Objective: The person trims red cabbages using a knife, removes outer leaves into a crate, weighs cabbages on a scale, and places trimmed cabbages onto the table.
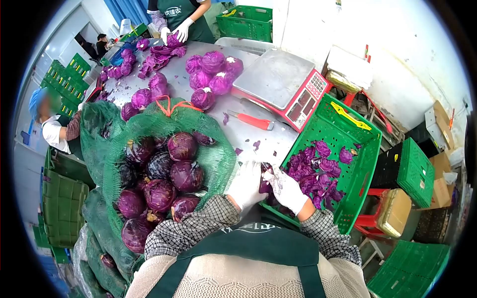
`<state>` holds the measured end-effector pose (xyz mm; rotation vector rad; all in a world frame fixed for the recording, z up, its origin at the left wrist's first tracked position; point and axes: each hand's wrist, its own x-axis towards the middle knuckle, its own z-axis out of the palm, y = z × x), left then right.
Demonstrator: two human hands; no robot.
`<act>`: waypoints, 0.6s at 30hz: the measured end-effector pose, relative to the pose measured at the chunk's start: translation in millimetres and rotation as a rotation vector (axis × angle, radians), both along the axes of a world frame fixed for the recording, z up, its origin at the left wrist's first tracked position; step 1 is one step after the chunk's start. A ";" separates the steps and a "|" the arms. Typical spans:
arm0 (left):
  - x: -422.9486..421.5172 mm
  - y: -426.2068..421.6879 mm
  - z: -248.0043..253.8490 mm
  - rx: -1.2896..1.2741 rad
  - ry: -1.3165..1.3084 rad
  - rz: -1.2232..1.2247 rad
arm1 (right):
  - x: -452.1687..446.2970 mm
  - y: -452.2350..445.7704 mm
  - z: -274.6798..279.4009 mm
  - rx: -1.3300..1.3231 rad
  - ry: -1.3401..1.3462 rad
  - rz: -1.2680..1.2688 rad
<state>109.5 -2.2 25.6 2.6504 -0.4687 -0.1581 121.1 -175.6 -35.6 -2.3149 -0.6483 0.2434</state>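
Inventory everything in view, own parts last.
Metal table: one, silver, centre.
Open mesh sack: one, green, left foreground.
Untrimmed cabbages: about twelve, dark purple, in sack.
Trimmed cabbages: at least ten, purple, on table.
Digital scale: one, red and silver, on table.
Knife: one, red-orange handle, beside scale.
Open plastic crate: one, green, right.
Loose cabbage leaves: many, purple, in crate.
Other crates: several, green, background.
Square-topped stool: at least one, red and tan, right.
Other people: at least three, mixed clothing, background.
Held cabbage: one, purple, between hands.
Left hand: one, white glove, gripping cabbage.
Right hand: one, white glove, at cabbage.
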 end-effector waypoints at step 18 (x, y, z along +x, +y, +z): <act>-52.9 35.7 -25.8 -0.137 -0.169 0.244 | 21.5 -111.1 -26.7 0.023 -0.049 -0.672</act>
